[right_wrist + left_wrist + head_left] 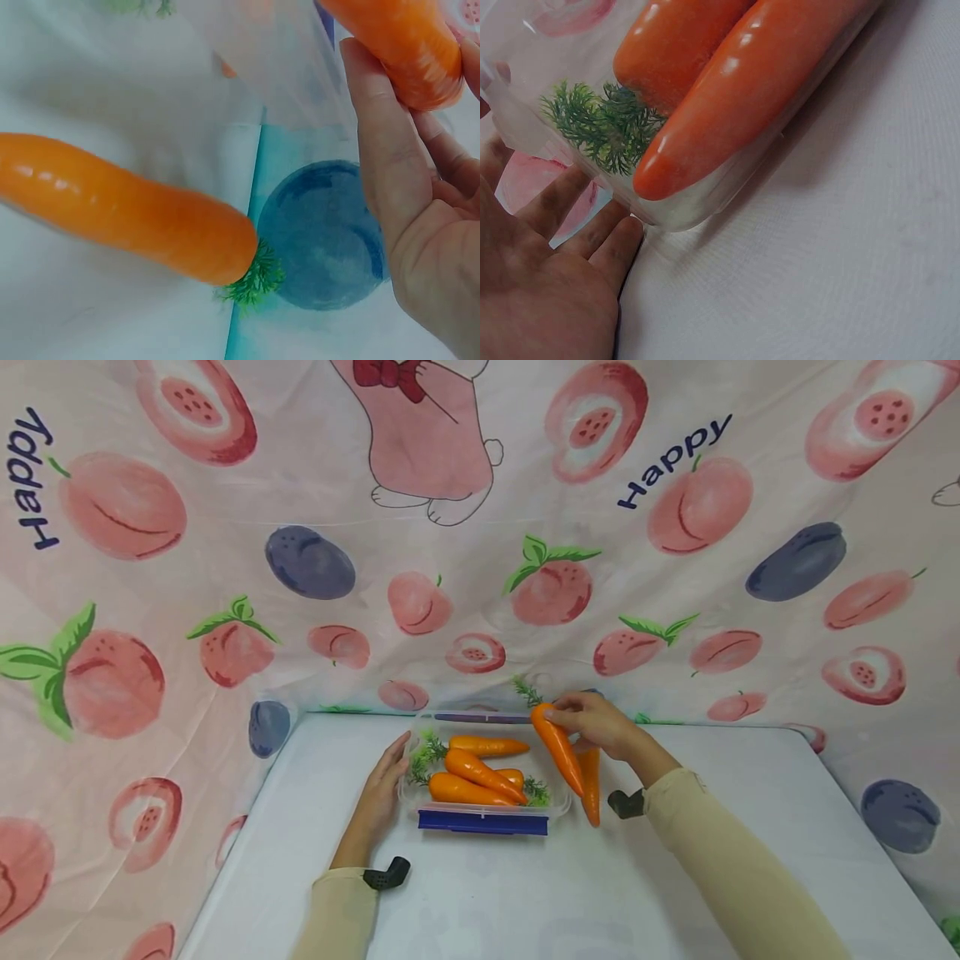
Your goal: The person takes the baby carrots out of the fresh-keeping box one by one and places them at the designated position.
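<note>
Holding a carrot [561, 753] over the right edge of a clear box [487, 809], the right hand [602, 725] pinches it near its leafy end.
From here I see the left hand [384, 781] with its fingers extended, resting against the box's left side and gripping nothing; four carrots [480, 772] lie inside, one mostly hidden under the others, while another carrot [592, 785] rests on the white table [487, 893] just right of the box, partly covered by the held one, whose tip points toward the person.
</note>
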### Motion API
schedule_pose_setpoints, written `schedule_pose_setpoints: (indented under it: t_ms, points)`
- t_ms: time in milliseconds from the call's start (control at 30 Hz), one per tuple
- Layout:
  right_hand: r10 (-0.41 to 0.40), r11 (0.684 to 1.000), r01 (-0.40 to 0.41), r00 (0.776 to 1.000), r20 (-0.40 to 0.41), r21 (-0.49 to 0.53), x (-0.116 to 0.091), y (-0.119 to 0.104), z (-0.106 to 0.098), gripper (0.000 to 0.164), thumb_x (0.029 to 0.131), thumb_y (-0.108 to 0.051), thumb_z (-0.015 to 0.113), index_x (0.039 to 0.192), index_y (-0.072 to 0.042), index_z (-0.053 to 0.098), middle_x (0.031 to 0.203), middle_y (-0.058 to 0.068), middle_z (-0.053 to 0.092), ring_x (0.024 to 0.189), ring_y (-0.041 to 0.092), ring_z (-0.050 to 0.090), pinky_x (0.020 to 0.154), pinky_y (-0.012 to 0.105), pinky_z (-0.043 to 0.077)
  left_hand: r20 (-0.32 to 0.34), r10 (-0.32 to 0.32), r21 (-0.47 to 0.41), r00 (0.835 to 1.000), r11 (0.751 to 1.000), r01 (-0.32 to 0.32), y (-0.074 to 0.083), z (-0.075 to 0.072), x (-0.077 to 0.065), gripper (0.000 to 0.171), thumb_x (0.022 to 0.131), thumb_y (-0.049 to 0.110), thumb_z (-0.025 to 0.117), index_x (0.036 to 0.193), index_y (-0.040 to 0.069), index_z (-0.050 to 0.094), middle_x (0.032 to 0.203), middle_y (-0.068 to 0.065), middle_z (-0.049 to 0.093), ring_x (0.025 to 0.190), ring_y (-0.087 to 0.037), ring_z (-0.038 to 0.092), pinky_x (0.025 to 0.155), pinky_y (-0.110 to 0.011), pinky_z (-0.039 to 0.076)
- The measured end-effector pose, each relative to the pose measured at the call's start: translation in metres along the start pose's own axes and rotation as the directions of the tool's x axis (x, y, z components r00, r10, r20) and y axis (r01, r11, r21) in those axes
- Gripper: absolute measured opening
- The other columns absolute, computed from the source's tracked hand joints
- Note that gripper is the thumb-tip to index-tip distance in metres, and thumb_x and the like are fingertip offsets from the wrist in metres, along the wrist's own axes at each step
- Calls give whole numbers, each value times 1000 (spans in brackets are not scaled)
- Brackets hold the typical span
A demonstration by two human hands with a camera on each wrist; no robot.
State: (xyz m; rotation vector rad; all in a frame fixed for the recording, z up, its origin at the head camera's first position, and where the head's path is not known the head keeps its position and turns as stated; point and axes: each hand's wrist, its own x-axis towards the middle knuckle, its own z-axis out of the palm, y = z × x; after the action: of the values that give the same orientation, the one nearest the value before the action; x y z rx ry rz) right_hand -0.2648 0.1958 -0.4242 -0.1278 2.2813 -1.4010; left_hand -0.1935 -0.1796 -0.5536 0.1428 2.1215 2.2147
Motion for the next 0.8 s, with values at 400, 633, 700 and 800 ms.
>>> schedule_pose_setpoints:
  t_ms: [400,633,700,800]
  points:
    - [41,999,-41,999,-26,14,-6,7,-4,61,97,-50,65,136,-4,55,127,17,61,108,31,61,90,45,62,3,7,20,1000,1000,-7,1,0,0,49,110,32,41,159,27,36,171,-5,20,160,-25,10,130,-52,5]
    - [36,999,-34,999,-35,38,-12,12,-8,64,99,-48,63,140,0,50,134,20,58,114,33,60,93,46,61,-4,0,-1,1000,1000,0,-1,0,0,48,110,30,41,158,28,37,171,-4,21,160,-24,10,130,-51,5]
    - [39,998,-37,998,-42,44,-14,15,-8,64,99,-47,63,140,0,50,134,19,57,115,33,59,93,46,61,-4,1,-2,1000,1000,-1,0,0,0,48,110,30,41,158,28,37,171,-4,21,160,-24,10,130,-51,5]
    - [47,998,-44,997,-56,54,-14,20,-10,64,99,-49,63,139,-1,51,134,18,58,114,33,59,91,44,61,1,7,-2,1000,1000,-7,0,1,0,49,110,30,41,159,27,36,171,-4,20,160,-25,10,130,-52,4]
